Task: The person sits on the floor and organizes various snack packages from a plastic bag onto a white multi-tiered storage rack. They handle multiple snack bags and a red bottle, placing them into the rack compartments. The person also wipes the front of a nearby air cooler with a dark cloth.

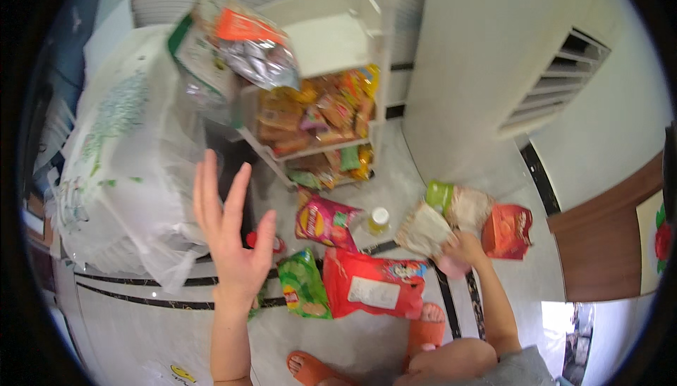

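My left hand (232,232) is raised with its fingers apart, holding nothing, beside a large white plastic bag (143,137) with a green printed pattern. At the right, my right hand (465,248) touches a cream-coloured packet (424,230). A pink item (455,268) shows just below that hand. Blur hides whether the fingers grip either one. Close to it lie a clear packet with a green top (470,209) and a red-orange snack bag (506,231). Between my hands are a magenta chip bag (328,222), a white-capped bottle (378,220), a green chip bag (304,284) and a large red bag (373,285).
A clear plastic drawer unit (386,58) holds many wrapped snacks (322,111). An orange-and-silver pouch (259,47) and a green-edged bag (201,63) lean at its left. A white cabinet with a slatted vent (555,82) stands right. My orange slippers (317,370) are on the tiled floor.
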{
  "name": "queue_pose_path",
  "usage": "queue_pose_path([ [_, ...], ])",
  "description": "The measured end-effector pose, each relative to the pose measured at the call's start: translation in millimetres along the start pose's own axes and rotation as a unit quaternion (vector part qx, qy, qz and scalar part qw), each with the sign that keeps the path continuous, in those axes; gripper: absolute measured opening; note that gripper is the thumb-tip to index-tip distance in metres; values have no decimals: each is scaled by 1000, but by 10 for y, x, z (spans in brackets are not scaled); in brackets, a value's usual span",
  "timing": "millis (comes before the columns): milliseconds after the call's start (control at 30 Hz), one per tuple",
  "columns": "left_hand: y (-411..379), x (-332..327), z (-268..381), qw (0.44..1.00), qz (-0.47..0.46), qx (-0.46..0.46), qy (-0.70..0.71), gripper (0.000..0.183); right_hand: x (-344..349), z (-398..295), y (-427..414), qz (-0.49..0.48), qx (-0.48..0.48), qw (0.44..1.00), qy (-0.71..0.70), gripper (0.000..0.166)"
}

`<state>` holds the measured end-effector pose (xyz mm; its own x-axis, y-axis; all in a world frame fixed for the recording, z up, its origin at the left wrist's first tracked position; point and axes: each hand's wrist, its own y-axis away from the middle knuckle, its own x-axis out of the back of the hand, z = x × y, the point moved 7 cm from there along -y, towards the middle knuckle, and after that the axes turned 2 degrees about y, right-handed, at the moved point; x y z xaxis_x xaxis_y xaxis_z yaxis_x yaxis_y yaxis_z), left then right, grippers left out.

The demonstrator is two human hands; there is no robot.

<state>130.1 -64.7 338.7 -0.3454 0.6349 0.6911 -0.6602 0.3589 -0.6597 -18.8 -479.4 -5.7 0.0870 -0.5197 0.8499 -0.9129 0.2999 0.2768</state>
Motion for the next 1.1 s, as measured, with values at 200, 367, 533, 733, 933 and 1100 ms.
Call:
queue_pose_path([
  [200,-91,132,-161,998,46,19,36,66,1187,-929,566,28,67,994,-85,43],
  [367,-120,192,-185,996,57,23,59,70,2410,-2204,838,126,198,955,-180,57],
  [533,-298,138,-290,967,111,73,218,80,3381,-3704,648,356,332,873,-7,52],
  [733,-391,40,-268,958,105,85,252,82,3704,-4844,-142,347,246,888,174,31],
  [933,-487,-157,-255,941,91,95,311,85,3258,-5411,-879,189,310,919,153,42],
  [1100,-466,-248,-317,936,96,85,328,82,3124,-5227,-918,118,386,915,16,55],
])
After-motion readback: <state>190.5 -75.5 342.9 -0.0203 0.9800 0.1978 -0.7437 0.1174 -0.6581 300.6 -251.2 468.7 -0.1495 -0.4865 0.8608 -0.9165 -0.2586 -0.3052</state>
